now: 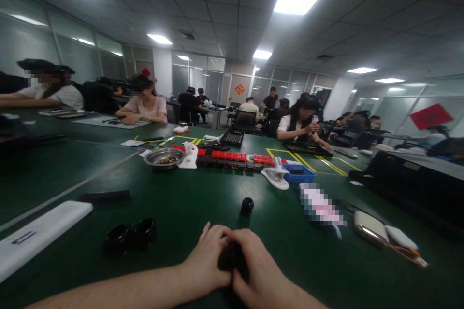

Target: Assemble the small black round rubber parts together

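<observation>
My left hand (pixel 208 258) and my right hand (pixel 259 268) meet at the bottom centre, just above the green table. Between them is a dark, glossy black piece (pixel 231 257); fingers of both hands curl around it and cover most of its shape. Just beyond my fingertips stands a small round black part (pixel 247 205) with a hollow top. To the left, a thick black ring-shaped part (pixel 118 239) touches a second black ring-shaped part (pixel 145 233).
A long white bar (pixel 43 236) and a dark strip (pixel 104 195) lie left. Farther back are a metal bowl (pixel 164 158), red and black strips (pixel 228 155), white clamps (pixel 276 174) and a blue tray (pixel 299 174). A beige device (pixel 370 228) lies right. Several people sit around.
</observation>
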`<state>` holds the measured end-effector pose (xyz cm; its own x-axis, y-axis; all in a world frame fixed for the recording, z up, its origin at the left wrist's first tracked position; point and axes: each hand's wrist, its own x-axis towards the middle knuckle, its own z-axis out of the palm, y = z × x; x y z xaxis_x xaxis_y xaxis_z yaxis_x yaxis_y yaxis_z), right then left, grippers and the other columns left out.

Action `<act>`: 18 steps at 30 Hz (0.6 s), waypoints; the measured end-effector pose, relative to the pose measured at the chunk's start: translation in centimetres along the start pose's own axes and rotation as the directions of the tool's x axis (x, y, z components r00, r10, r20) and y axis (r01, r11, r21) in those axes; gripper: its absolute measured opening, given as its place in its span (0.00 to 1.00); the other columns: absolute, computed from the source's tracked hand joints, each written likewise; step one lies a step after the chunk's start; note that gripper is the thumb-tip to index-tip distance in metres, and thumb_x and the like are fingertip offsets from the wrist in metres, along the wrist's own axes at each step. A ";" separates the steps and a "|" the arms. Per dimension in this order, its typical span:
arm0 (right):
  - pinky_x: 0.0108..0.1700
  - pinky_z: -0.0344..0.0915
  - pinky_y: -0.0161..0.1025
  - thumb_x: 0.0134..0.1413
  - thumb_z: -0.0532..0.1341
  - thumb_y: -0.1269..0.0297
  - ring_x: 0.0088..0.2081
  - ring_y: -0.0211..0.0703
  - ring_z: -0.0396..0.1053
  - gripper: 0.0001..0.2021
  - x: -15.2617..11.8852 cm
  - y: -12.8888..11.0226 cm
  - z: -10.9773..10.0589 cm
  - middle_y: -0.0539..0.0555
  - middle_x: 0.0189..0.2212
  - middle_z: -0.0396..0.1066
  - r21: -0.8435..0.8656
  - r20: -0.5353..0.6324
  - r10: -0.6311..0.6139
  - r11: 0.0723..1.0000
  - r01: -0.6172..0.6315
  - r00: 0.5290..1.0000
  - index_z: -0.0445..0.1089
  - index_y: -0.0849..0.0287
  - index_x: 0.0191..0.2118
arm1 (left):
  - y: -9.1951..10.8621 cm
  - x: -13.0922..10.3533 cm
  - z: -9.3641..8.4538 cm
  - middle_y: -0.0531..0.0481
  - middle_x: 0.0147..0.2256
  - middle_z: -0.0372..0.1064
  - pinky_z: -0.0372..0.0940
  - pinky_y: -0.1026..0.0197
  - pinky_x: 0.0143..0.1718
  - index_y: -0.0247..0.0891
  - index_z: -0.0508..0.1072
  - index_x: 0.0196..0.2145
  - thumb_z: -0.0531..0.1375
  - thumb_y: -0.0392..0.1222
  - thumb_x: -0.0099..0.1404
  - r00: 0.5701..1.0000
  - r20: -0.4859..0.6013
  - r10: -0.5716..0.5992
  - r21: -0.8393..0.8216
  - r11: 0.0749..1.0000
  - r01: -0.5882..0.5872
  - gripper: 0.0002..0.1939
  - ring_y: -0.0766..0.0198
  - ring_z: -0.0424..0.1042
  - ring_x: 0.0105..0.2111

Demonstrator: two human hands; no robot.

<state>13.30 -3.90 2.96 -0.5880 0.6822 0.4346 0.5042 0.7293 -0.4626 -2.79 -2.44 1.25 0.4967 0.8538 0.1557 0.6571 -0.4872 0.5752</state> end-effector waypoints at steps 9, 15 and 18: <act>0.46 0.60 0.48 0.37 0.53 0.74 0.43 0.50 0.63 0.26 0.1 -0.3 -0.2 0.59 0.41 0.65 -0.026 -0.013 0.103 0.994 -0.103 0.995 0.57 0.61 0.49 | 0.0 0.0 0.0 0.48 0.44 0.63 0.37 0.41 0.57 0.42 0.69 0.42 0.63 0.39 0.45 1.000 -0.015 -0.004 -0.006 1.000 0.004 0.23 0.51 0.60 0.48; 0.52 0.53 0.56 0.34 0.56 0.70 0.49 0.59 0.58 0.32 0.1 -0.5 0.0 0.64 0.48 0.61 -0.099 -0.010 0.095 0.991 -0.095 0.995 0.54 0.66 0.52 | 0.1 -0.1 -0.2 0.46 0.46 0.62 0.36 0.40 0.56 0.42 0.68 0.42 0.64 0.42 0.45 1.000 0.002 0.003 -0.001 1.000 -0.003 0.24 0.51 0.59 0.50; 0.48 0.59 0.50 0.39 0.55 0.73 0.45 0.52 0.62 0.27 0.1 -0.4 -0.2 0.61 0.43 0.65 -0.069 0.016 0.161 0.985 -0.159 0.987 0.56 0.63 0.50 | 0.0 0.0 0.0 0.47 0.45 0.63 0.36 0.41 0.57 0.42 0.68 0.42 0.62 0.38 0.44 1.000 -0.010 0.007 0.004 1.000 -0.007 0.24 0.52 0.60 0.49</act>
<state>13.17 -4.17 3.33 -0.5094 0.7896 0.3420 0.6341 0.6132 -0.4711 -2.81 -2.43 1.25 0.4954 0.8522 0.1682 0.6558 -0.4939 0.5710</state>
